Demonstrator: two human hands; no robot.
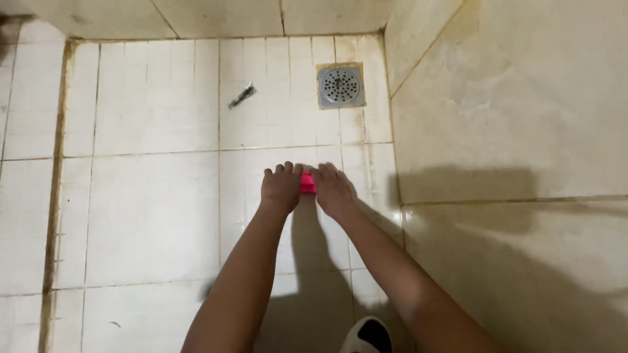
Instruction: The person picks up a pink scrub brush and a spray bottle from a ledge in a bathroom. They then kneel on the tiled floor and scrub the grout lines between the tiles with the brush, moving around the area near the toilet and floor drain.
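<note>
Head view: pink brush (307, 183) lies pressed between left hand (281, 188) and right hand (333, 189), fingers (325, 172) closed on it.

Dim, warm, yellowish light falls from above and behind, throwing soft dark shadows of the arms onto the tiled floor (150, 216) and the right wall (510, 131). No glare. The picture is slightly soft and grainy, tile lines bowing near the edges.
</note>
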